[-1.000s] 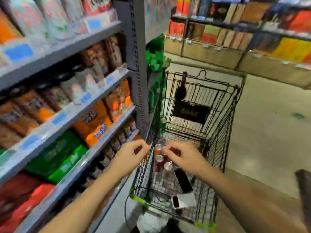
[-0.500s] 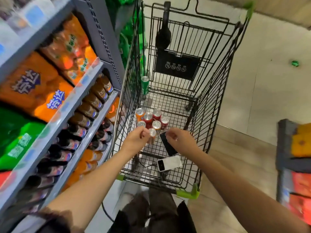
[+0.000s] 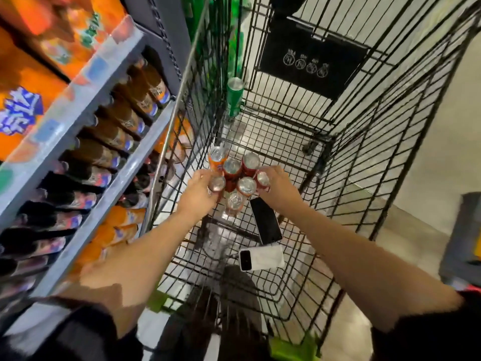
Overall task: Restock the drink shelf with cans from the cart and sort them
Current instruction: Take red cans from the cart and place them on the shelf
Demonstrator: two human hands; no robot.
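2 hands (image 3: 200,190) (image 3: 277,185) closing around cans (image 3: 235,178) at frame centre, each gripping 1, flanking the cluster in the cart (image 3: 364,157) for lifting together.

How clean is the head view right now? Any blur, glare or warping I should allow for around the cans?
Head view: wide-angle warp bows the cart wires and shelf edge; motion blur smears the shelf goods at left and the frame edges; the can cluster is fairly sharp, with glare on the tops; the left hand and right hand are clear, the sleeves soft.
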